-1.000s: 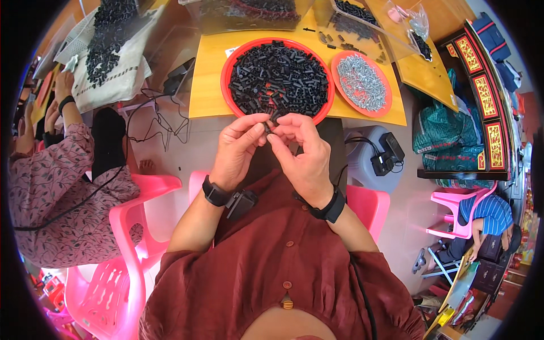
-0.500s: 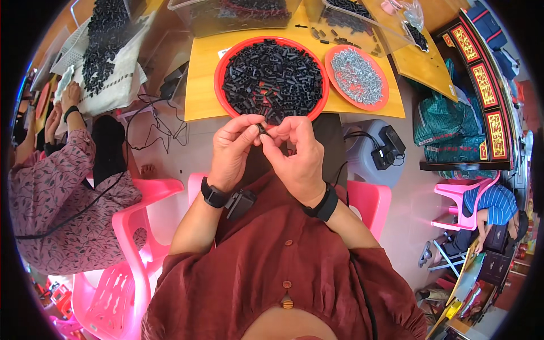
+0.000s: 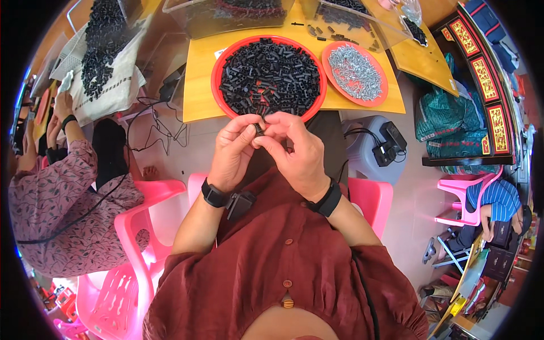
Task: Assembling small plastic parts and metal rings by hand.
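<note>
Between my fingertips sits a small black plastic tube (image 3: pixel 259 130), partly covered by them. My left hand (image 3: pixel 233 148) pinches it from the left. My right hand (image 3: pixel 293 148) is closed at its other side, thumb and forefinger against it; whether a screw is also held there I cannot make out. Just beyond my hands stands a red round basin (image 3: pixel 215 79) heaped with short black plastic tubes (image 3: pixel 269 71). To its right, a red plate (image 3: pixel 327 71) bears a pile of silvery screws (image 3: pixel 355 72).
Clear plastic bins (image 3: pixel 192 25) with black parts stand at the back of the yellow table (image 3: pixel 198 96). Loose black pieces (image 3: pixel 340 37) lie at back right. A co-worker (image 3: pixel 73 187) sits at left. Pink chairs (image 3: pixel 141 243) and a black adapter (image 3: pixel 391 141) on a bluish tub (image 3: pixel 362 153) flank me.
My two hands stay together at the black tube, and the fingers have shifted slightly around it. The whole view has moved a little.
</note>
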Demonstrator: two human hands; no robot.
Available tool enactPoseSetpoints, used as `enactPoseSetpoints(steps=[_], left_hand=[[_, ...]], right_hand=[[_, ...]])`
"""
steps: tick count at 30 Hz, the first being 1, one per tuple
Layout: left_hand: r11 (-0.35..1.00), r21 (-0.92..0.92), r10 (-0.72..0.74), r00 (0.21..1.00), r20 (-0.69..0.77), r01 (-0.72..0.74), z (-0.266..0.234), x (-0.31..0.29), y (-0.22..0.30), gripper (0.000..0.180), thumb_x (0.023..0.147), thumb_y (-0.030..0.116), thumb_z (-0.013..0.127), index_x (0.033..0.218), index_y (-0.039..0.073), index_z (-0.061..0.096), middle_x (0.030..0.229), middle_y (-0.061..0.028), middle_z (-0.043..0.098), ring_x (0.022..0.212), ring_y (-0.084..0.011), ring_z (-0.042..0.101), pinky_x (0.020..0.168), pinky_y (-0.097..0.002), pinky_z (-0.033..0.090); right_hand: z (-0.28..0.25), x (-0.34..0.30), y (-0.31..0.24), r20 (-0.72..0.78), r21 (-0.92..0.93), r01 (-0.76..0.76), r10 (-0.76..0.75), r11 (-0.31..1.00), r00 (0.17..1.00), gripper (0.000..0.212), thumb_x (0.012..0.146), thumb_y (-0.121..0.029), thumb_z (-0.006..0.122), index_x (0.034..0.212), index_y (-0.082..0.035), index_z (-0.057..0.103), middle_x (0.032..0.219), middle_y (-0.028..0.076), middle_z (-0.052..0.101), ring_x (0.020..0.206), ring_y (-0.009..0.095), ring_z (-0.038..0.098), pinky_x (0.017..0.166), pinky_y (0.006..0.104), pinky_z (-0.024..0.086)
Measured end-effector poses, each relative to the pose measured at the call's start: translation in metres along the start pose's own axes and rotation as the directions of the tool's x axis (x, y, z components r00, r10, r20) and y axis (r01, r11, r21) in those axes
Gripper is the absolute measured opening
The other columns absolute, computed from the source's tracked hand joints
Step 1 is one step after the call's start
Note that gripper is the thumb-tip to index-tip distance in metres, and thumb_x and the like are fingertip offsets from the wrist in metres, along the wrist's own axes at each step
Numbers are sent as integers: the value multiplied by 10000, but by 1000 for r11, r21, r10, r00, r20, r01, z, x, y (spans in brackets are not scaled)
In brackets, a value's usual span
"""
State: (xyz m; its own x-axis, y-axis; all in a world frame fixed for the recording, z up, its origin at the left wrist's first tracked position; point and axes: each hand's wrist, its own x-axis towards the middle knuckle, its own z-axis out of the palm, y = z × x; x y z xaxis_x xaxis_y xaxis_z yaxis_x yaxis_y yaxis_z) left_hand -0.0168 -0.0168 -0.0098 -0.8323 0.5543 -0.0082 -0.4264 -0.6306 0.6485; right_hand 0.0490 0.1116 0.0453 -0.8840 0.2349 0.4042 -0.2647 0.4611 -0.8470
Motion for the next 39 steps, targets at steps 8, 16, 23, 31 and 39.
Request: enactPoseSetpoints(steps=[8,16,23,31,39], left_hand=[[986,-130,-96,994,60,103,5,2,3,273,952,91,562,1219,60,510,1044,-43,622,947,-107,591,784,-237,482],[971,-77,-221,971,87,228,2,2,1,233,966,157,558,1177,61,542,1000,-17,618,851,-83,571,747,-218,468],[943,7,-327,926,189,332,3,-1,3,258,990,263,522,1035,31,626,901,9,605,754,-70,506,710,-221,442],[922,116,-385,903,189,369,1,-3,-1,265,977,284,548,989,37,642,824,29,586,714,-53,459,675,-211,407],[902,274,-384,910,159,333,5,-3,1,273,965,300,567,939,51,677,842,41,617,705,-42,452,651,-196,381]], right_hand=[[-19,16,4,248,-380,362,-284,851,926,389,768,-168,737,1101,-36,587,978,86,580,781,246,617,652,336,518],[-22,21,8,276,-390,388,-296,835,915,312,781,-195,706,1029,-60,574,911,70,537,741,247,592,633,359,474],[-34,20,7,326,-421,470,-354,775,876,329,762,-244,729,989,-61,578,849,54,521,724,228,579,645,338,446],[-53,35,-1,562,-473,584,-285,659,776,344,772,-382,707,884,-87,569,801,46,519,667,229,562,669,362,411],[-58,50,1,764,-410,552,-57,727,643,319,788,-345,677,774,-58,538,643,100,577,582,306,589,537,395,455]])
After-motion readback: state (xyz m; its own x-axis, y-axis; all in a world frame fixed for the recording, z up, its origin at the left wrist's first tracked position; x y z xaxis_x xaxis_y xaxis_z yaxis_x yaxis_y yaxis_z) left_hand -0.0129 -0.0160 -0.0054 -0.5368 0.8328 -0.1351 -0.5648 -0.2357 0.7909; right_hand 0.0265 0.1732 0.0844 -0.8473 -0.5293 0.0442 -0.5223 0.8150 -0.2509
